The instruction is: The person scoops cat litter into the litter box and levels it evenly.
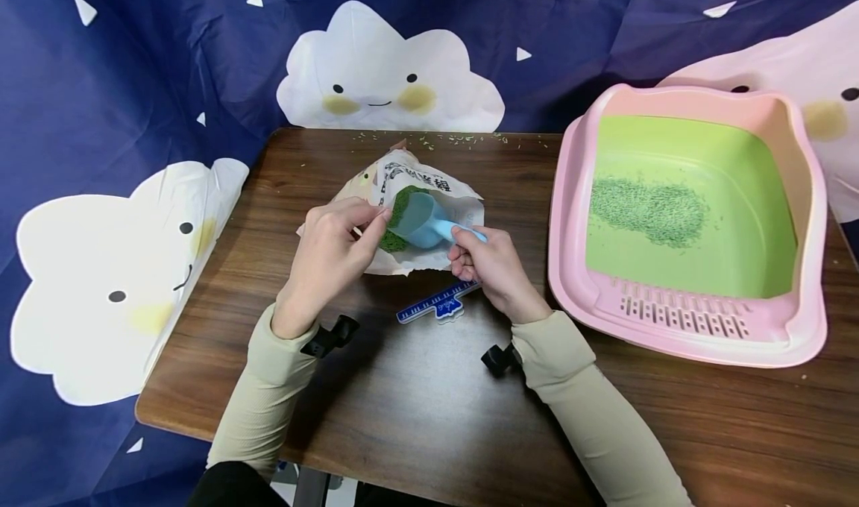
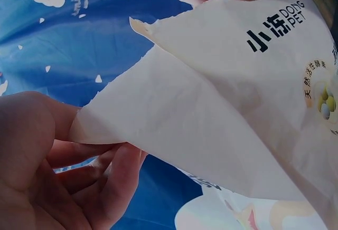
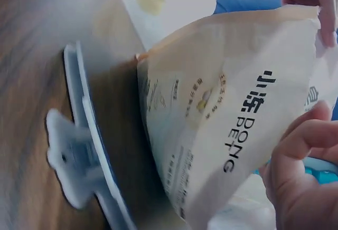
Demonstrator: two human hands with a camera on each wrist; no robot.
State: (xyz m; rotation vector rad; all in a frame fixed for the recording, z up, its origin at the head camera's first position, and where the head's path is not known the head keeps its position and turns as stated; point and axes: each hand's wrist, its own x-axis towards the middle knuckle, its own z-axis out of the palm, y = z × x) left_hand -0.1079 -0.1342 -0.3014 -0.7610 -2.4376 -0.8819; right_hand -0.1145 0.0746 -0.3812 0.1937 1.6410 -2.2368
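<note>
A white paper bag (image 1: 463, 207) of green pellet cat litter (image 1: 394, 241) lies on the table with its torn mouth facing me. My left hand (image 1: 332, 250) pinches a corner of the mouth between thumb and fingers; the left wrist view shows this bag corner (image 2: 111, 116) close up. With its fingers curled round the handle, my right hand (image 1: 495, 268) holds a light blue scoop (image 1: 419, 227). The scoop's cup is inside the bag mouth, against the litter. How much litter is in the cup, I cannot tell.
A blue bag clip (image 1: 436, 303) lies on the table in front of the bag. At the right stands a pink litter box (image 1: 567, 246) with green pellets (image 1: 654, 209) spread on its floor. Loose pellets are scattered along the table's back edge. A blue cloud-patterned cloth (image 1: 201, 60) hangs behind.
</note>
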